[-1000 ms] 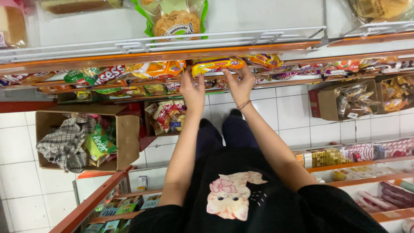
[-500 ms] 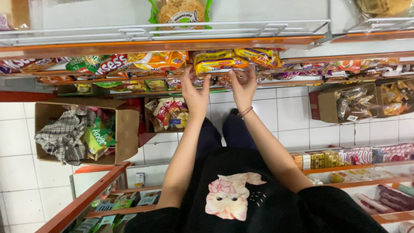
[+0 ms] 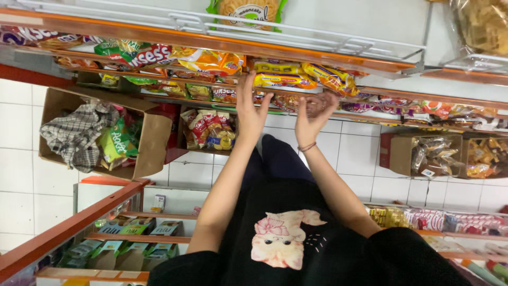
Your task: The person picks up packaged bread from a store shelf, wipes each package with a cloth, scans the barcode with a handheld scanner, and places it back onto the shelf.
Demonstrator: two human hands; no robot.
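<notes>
Both my arms reach up to an orange-edged shelf (image 3: 159,36) lined with snack packets. My left hand (image 3: 248,108) is flat with fingers stretched out, its fingertips touching the left end of a row of yellow snack packets (image 3: 283,79). My right hand (image 3: 313,114), with a thin bracelet at the wrist, sits just below the same packets next to a yellow-and-red packet (image 3: 330,78). Its fingers are curled and blurred, and I cannot tell if they grip anything. Orange packets (image 3: 211,61) lie left of my left hand.
A cardboard box (image 3: 151,140) holding a checked cloth (image 3: 74,135) and green packets stands on the white tiled floor at left. Another box of wrapped snacks (image 3: 439,153) is at right. Lower shelves with small cartons (image 3: 132,228) and packets (image 3: 455,220) flank my body.
Both hands were on the yellow packets at the shelf front. My right hand has since dropped slightly below them with its fingers curled, while my left hand stays at the packets' left end.
</notes>
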